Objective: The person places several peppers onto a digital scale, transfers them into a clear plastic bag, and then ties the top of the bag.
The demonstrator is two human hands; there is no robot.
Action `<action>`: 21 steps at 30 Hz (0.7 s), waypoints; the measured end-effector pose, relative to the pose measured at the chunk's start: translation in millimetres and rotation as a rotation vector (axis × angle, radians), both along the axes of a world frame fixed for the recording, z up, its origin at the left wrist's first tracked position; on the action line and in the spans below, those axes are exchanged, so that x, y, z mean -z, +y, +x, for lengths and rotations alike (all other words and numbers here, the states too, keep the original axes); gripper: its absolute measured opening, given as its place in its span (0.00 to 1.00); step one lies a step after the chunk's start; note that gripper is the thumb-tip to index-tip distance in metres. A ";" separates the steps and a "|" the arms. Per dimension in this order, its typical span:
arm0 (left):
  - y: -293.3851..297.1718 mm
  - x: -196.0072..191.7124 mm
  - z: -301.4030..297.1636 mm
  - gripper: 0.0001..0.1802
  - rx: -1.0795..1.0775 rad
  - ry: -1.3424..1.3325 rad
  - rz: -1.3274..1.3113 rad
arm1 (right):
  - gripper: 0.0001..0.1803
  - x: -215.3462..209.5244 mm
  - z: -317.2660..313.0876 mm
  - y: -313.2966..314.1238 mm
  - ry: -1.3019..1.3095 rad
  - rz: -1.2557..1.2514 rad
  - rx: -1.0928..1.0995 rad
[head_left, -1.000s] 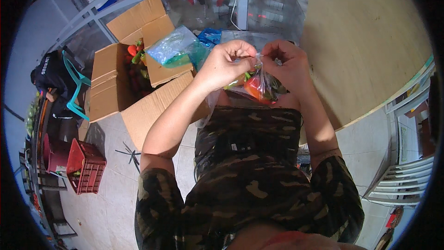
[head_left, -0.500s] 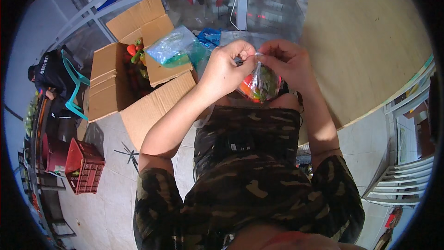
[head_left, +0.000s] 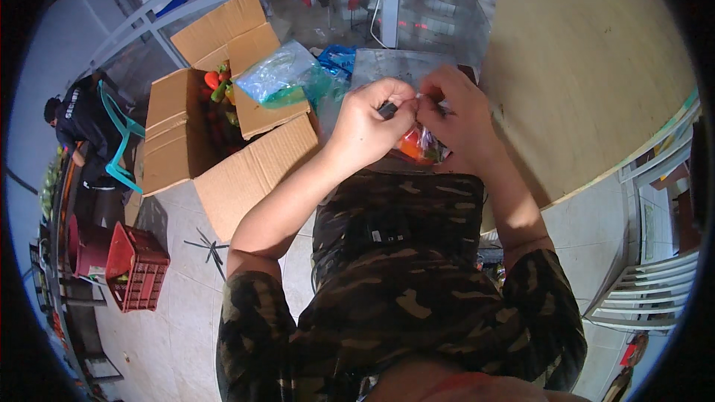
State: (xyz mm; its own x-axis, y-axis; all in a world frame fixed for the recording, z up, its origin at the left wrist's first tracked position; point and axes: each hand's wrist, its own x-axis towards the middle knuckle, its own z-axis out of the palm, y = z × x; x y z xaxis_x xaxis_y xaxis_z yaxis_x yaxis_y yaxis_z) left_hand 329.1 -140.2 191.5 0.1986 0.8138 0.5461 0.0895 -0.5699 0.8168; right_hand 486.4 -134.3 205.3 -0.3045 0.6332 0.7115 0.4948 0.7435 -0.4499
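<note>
A clear plastic bag (head_left: 418, 147) with red, orange and green peppers inside hangs in front of my lap. Its gathered neck is pinched between the fingertips of my left hand (head_left: 371, 117) and my right hand (head_left: 460, 115), which meet above it. Both hands are closed, the fingers curled inward. Something dark shows inside the curl of my left fingers; whether it is an object or a shadow I cannot tell. My hands hide much of the bag's upper part.
An open cardboard box (head_left: 173, 130) with peppers (head_left: 220, 85) stands at left, plastic bags (head_left: 279, 74) over its flap. A wooden board (head_left: 588, 67) rises at right. Red crate (head_left: 138, 268) and thin black strips (head_left: 208, 247) lie on the floor. A person (head_left: 83, 130) bends over at far left.
My right hand has turned and its fingers have moved over the bag's neck. The bag is now more covered by my hands. At far left the person has shifted slightly.
</note>
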 end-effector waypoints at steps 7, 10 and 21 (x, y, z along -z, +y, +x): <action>13.9 -22.4 -11.7 0.06 0.216 0.030 -0.250 | 0.08 12.9 17.5 6.3 0.233 -0.068 -0.161; 11.9 -24.9 -12.6 0.06 0.243 0.105 -0.270 | 0.07 12.9 15.7 1.2 0.358 -0.157 -0.258; 6.4 -36.8 -15.5 0.06 0.205 0.292 -0.004 | 0.06 7.7 17.7 -1.5 0.405 -0.298 -0.364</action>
